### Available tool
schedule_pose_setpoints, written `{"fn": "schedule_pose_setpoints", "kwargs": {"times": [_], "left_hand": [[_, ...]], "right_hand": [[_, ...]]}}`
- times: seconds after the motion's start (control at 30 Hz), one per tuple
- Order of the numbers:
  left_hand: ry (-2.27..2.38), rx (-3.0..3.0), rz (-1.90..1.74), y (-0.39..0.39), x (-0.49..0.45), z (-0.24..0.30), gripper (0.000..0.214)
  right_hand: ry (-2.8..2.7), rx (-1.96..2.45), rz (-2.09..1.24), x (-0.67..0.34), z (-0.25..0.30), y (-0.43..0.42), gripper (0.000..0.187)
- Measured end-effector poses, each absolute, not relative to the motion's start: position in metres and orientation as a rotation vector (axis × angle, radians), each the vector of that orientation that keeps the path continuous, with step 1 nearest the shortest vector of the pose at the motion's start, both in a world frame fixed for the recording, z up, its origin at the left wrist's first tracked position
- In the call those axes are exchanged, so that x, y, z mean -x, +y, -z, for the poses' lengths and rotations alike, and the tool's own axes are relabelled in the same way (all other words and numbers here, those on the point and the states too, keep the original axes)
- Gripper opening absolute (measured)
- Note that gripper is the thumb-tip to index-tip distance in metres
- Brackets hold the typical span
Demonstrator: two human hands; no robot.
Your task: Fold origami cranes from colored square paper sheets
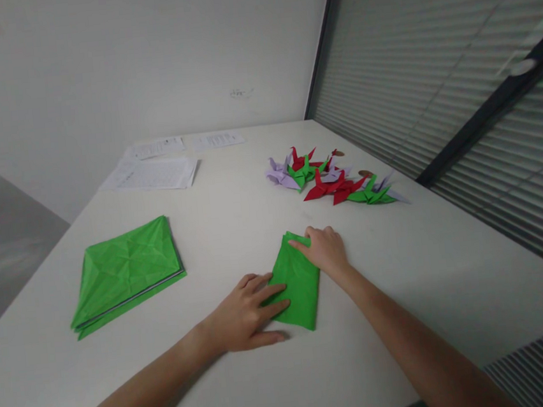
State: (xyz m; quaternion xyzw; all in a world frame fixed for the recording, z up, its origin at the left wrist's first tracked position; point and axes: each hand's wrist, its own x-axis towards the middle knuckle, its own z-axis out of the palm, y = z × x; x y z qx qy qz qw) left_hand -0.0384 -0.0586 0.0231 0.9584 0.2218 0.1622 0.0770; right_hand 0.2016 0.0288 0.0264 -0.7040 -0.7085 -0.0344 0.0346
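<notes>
Head view, only one: both hands flat on a folded green sheet [297, 282], which lies on the white counter [250, 384] near the front edge, centre. Left hand [246, 313] has fingers spread, pinning the sheet's lower left edge. Right hand [324, 247] presses the top corner, fingers together, palm down. Neither hand grips anything; both just bear down on the paper.

Progress, as a judgement: the sheet is folded to a narrow oblong, so early creases look done, with shaping into a finished figure left.

Left of the hands, well apart: a stack of green sheets [127, 272], top one creased, laid out as a diamond. Far right, near the blinds [456, 83]: a cluster of finished paper figures [329, 179] in red, green and lilac, some touching. Back of the counter: printed pages [156, 173], loosely overlapped, by the wall.
</notes>
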Motion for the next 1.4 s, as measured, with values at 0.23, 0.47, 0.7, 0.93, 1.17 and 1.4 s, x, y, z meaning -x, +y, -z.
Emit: {"fn": "schedule_pose_setpoints", "kwargs": {"times": [0.23, 0.47, 0.7, 0.93, 1.17, 1.4], "left_hand": [[0.688, -2.875, -0.48, -0.0594, 0.0363, -0.0226, 0.054], [0.682, -2.843, -0.525, -0.06, 0.0369, -0.0206, 0.055], [0.698, -2.813, -0.569, -0.0595, 0.0363, -0.0197, 0.055], [0.696, -2.794, -0.616, -0.0591, 0.036, -0.0182, 0.048], [0.709, -2.808, -0.576, -0.0593, 0.0358, -0.0196, 0.039], [0.715, -2.815, -0.655, -0.057, 0.0353, -0.0142, 0.029]], "right_hand": [[-2.179, 2.17, 0.105, -0.2037, -0.0252, 0.03, 0.054], [-2.181, 2.164, 0.083, -0.2052, -0.0225, 0.0324, 0.053], [-2.201, 2.174, 0.089, -0.2058, -0.0226, 0.0329, 0.046], [-2.193, 2.201, 0.103, -0.2046, -0.0242, 0.0326, 0.049], [-2.175, 2.195, 0.114, -0.2047, -0.0232, 0.0326, 0.05], [-2.173, 2.206, 0.105, -0.2042, -0.0242, 0.0328, 0.05]]}}
